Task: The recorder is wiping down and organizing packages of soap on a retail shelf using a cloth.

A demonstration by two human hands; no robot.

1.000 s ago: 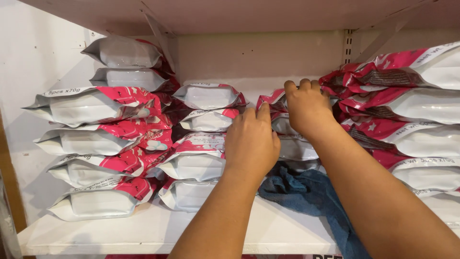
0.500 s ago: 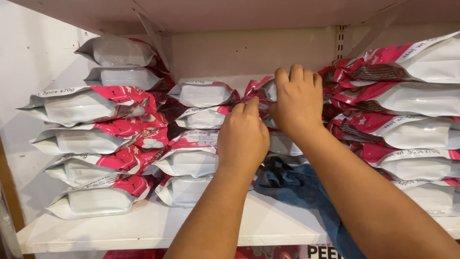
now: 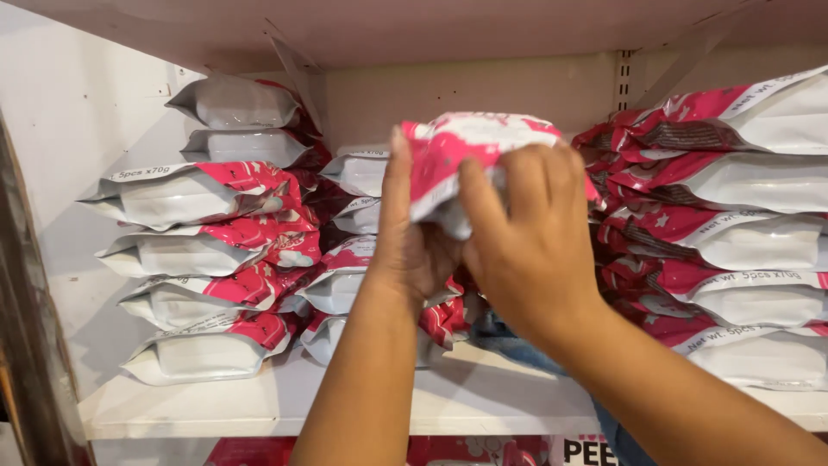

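White shelf (image 3: 259, 401) faced at close range, bare front edge nearest. Reached in over it with both forearms. Gripped a pink-and-white pack (image 3: 470, 147) in both hands, up in the air in front of the middle stack (image 3: 354, 173), clear of the shelf and of every other pack. Cupped its underside and left end with the left hand (image 3: 414, 250), thumb up along the side. Clenched the right hand (image 3: 526, 250) over its front, fingers (image 3: 522, 185) curled into the wrapper and creasing it.

Left a blue cloth (image 3: 509, 341) bunched on the shelf just below the right wrist, against the foot of the middle stack. Further in, saw loose, leaning piles: left stack (image 3: 198, 250) sagging forward, right stack (image 3: 733, 216) tilted toward the gap.

Judged the risks so: might drag the cloth with the right forearm and tip the packs resting against it; might nudge the slanted right stack with the elbow and start a slide into the gap; might crush or split the soft wrapper with so tight a pinch; might lose the slick film from the left palm.

Behind all, plain beige back wall (image 3: 483, 91).
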